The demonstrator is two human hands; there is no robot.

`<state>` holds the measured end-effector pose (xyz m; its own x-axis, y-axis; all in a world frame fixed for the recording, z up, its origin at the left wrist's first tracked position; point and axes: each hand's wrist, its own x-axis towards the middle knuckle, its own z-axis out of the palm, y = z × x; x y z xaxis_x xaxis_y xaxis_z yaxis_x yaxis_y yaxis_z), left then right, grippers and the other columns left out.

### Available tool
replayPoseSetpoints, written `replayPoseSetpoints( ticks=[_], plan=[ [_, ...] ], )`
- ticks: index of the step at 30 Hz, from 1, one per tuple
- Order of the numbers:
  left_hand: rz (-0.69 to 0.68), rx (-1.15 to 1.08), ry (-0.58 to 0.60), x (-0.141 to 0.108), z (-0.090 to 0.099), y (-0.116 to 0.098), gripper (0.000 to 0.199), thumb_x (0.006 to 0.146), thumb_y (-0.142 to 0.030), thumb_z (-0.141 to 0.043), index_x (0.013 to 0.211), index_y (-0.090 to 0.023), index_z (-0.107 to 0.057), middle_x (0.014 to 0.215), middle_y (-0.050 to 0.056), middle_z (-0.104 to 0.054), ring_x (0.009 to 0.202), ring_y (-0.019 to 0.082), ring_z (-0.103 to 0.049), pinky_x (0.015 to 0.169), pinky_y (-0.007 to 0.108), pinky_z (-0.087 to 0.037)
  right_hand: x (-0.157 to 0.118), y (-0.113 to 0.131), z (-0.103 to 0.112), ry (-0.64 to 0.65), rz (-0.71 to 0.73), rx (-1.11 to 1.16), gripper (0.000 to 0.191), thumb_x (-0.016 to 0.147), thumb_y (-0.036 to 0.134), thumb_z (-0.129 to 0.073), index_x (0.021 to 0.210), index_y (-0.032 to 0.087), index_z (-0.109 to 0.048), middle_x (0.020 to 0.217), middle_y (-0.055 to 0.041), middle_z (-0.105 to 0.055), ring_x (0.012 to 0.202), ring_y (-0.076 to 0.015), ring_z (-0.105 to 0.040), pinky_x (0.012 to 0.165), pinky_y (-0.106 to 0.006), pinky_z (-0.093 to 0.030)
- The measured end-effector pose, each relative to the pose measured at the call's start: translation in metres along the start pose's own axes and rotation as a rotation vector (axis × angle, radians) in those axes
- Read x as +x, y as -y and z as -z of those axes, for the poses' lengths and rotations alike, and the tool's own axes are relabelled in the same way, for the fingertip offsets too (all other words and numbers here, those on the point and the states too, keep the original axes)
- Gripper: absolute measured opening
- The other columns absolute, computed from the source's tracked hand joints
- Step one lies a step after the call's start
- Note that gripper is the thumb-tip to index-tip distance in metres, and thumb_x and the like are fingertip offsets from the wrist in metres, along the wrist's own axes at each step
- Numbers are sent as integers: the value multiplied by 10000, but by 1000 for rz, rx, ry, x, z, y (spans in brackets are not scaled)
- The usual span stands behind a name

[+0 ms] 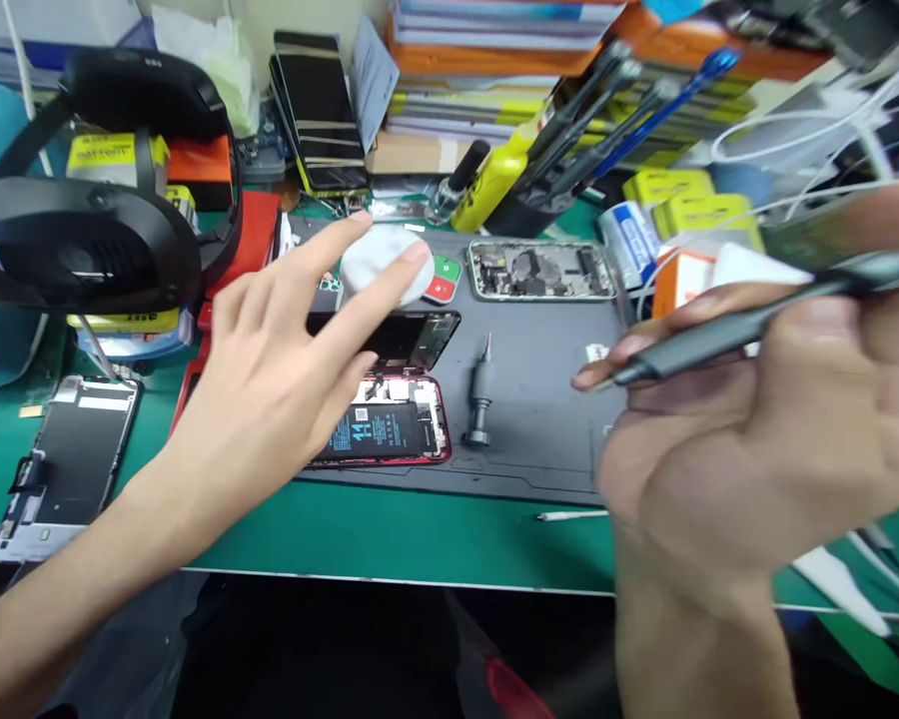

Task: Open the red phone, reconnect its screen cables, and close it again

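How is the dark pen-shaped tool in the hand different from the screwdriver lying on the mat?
The pen-shaped tool is held up in the right hand, while the screwdriver lies on the grey mat.
The pen-shaped tool's tip points toward the picture's left; the screwdriver's tip points away from the person.
The pen-shaped tool looks bigger in the picture than the screwdriver.
Both are dark, long and narrow-tipped.

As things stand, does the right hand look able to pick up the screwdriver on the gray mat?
Probably not cleanly: the right hand is occupied gripping a pen-shaped tool, though nothing visible covers the screwdriver on the mat.
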<state>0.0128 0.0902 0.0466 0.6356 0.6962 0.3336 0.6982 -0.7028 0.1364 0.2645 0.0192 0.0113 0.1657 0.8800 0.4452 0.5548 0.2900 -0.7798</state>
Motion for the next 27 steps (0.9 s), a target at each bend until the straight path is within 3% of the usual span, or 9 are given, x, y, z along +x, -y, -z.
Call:
replayPoseSetpoints(
  ticks=[2, 3, 6, 10, 14, 16, 18, 22, 27],
  plan=[
    [67, 21, -60, -4, 8, 5, 463, 1113, -272, -539, 1567, -182, -525, 1594, 190, -554, 1445, 386, -570, 1149, 547, -482, 5, -7, 19, -126, -154, -128, 536, 1147, 473, -331, 1674, 378, -338, 1156, -76, -734, 740, -233, -711, 560, -357, -545],
    [104, 33, -71, -6, 10, 8, 420, 1115, -288, -538, 1510, -150, -566, 1490, 189, -629, 1349, 384, -627, 1092, 537, -514, 7, -12, 26, -84, -202, -251, 511, 1134, 471, -386, 1634, 366, -408, 1070, -66, -735, 683, -215, -671, 557, -359, -543],
    [117, 60, -45, -11, 7, 16, 390, 1123, -313, -516, 1443, -104, -596, 1244, 165, -732, 1122, 364, -699, 975, 522, -562, 11, -27, 35, 112, -181, -651, 450, 1114, 419, -414, 1509, 292, -589, 1113, -99, -760, 827, -264, -723, 671, -405, -572],
    [127, 10, 20, -14, -3, 23, 340, 1134, -328, -479, 1377, -150, -635, 1188, 131, -726, 1072, 336, -707, 948, 489, -576, 10, -36, 29, 177, -18, -861, 412, 1092, 305, -478, 1436, 210, -684, 1138, -139, -760, 991, -335, -751, 648, -391, -537],
    [164, -35, 53, -13, -5, 27, 317, 1147, -313, -430, 1359, -207, -639, 1236, 96, -735, 1084, 295, -727, 957, 439, -580, 1, -15, 11, 75, 384, -724, 398, 1079, 150, -535, 1458, 213, -636, 1192, -115, -775, 1055, -275, -749, 856, -411, -618],
    [186, -58, 64, -13, -4, 28, 324, 1151, -317, -417, 1384, -220, -621, 1284, 85, -740, 1127, 278, -735, 974, 412, -581, -4, 1, -3, 244, 520, -598, 468, 1066, 86, -516, 1509, 219, -589, 1245, -93, -780, 1059, -223, -751, 886, -366, -632],
    [205, -81, 75, -13, -2, 29, 313, 1152, -318, -416, 1365, -224, -626, 1292, 70, -752, 1121, 262, -748, 949, 385, -587, -6, 13, -18, 362, 604, -661, 443, 1064, 74, -489, 1476, 172, -617, 1243, -106, -785, 984, -215, -746, 802, -355, -625],
    [224, -120, 90, -15, 1, 28, 262, 1147, -321, -441, 1254, -233, -664, 1237, 36, -781, 1060, 257, -772, 873, 372, -585, -4, 17, -35, 409, 647, -721, 386, 1059, 71, -479, 1377, 130, -689, 1158, -119, -791, 861, -209, -704, 716, -358, -591],
    [234, -198, 102, -18, 6, 24, 231, 1147, -350, -465, 1237, -264, -659, 1220, -1, -785, 1055, 234, -781, 853, 348, -576, -8, 10, -34, 408, 639, -719, 338, 1070, 92, -505, 1333, 135, -713, 1138, -118, -780, 874, -210, -699, 738, -350, -583]
  ],
)
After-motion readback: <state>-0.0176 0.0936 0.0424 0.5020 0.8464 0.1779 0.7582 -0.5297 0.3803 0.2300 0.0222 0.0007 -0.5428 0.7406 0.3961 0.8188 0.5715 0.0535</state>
